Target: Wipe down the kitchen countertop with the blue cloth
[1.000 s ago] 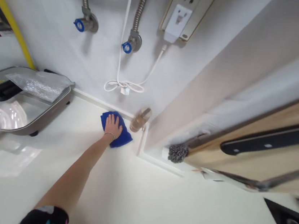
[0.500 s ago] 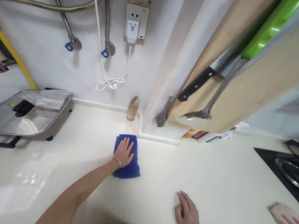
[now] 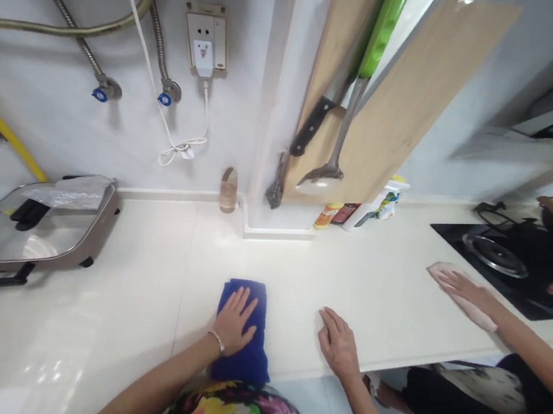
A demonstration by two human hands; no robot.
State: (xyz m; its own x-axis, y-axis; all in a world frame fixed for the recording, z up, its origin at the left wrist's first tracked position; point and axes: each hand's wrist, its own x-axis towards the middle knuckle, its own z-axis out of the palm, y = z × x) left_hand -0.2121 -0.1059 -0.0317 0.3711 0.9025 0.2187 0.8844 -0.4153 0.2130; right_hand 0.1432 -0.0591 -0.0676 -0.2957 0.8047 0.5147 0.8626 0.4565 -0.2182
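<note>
My left hand (image 3: pixel 236 323), with a bracelet at the wrist, lies flat with fingers spread on a folded blue cloth (image 3: pixel 251 360). The cloth rests on the white countertop (image 3: pixel 144 298) near its front edge, just in front of my body. To the right, my right hand (image 3: pixel 338 341) rests on the bare countertop, holding nothing, its fingers loosely extended and slightly bent. Part of its palm side is hidden from view.
Another person's hand (image 3: pixel 463 287) presses a pale cloth (image 3: pixel 482 317) beside the black cooktop (image 3: pixel 454 234). A lidded electric pan (image 3: pixel 65 245) stands at left. A clear brown container (image 3: pixel 229 191) sits by the wall. Cutting board (image 3: pixel 392 120), knife (image 3: pixel 311 127) and green-handled ladle (image 3: pixel 340 141) hang above the counter.
My left hand has drawn the blue cloth back toward the front edge. The view has turned right. The other person's hand and pale cloth have moved farther in, toward the cooktop.
</note>
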